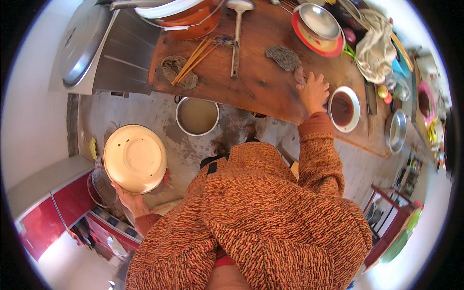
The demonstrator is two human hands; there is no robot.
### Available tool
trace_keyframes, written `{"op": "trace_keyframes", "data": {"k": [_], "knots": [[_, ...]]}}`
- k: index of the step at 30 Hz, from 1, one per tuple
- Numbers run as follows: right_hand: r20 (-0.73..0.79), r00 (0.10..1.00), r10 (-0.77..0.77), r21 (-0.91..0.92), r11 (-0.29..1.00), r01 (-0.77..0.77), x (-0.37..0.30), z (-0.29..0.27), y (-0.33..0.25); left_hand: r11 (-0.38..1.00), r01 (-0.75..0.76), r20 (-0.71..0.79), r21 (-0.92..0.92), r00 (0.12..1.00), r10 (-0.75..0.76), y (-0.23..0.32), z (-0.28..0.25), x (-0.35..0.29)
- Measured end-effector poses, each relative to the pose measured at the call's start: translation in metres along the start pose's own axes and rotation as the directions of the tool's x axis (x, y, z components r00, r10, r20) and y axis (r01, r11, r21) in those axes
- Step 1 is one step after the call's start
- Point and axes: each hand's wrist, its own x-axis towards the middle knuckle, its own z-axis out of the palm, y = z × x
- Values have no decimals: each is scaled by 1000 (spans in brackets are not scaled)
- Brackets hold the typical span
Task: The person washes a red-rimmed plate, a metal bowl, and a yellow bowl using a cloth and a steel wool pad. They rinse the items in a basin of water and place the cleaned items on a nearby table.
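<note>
My left hand (131,202) grips the rim of a cream enamel basin (135,158), held off to the left above the floor. The basin's underside faces up, with a few dark chips in it. On the wooden table, my right hand (314,92) reaches over the near edge with its fingers apart. Its fingertips are beside a small crumpled brown rag (300,75), perhaps touching it. A grey mesh scouring pad (283,58) lies just beyond that. To the right of this hand stands a white bowl (343,109) of reddish-brown liquid.
A pot of cloudy water (197,116) stands on the floor below the table (261,96). Chopsticks (193,62) lie over a dark cloth (175,67), near a long-handled turner (236,43). An orange bucket (193,21) is at the back; a knife (371,98) lies at right.
</note>
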Motion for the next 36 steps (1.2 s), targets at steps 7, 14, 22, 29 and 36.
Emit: {"op": "trace_keyframes", "data": {"k": [7, 14, 22, 29, 36], "knots": [[18, 968, -252, 207, 948, 243, 21, 39, -47, 989, 26, -64, -148, 997, -36, -19, -14, -24], [151, 960, -237, 175, 962, 210, 99, 77, -56, 977, -30, -302, -209, 953, -36, -28, -7, -40], [163, 974, -157, -133, 975, 179, 114, 65, -72, 936, -118, -431, -331, 902, -38, -45, -3, -50], [120, 965, -232, -101, 964, 245, 87, 39, -92, 920, -166, -584, -356, 808, -80, -66, 14, -62], [103, 766, -634, 691, 600, 404, 95, 31, -156, 912, -153, -624, -380, 770, -131, -115, 29, -68]]}}
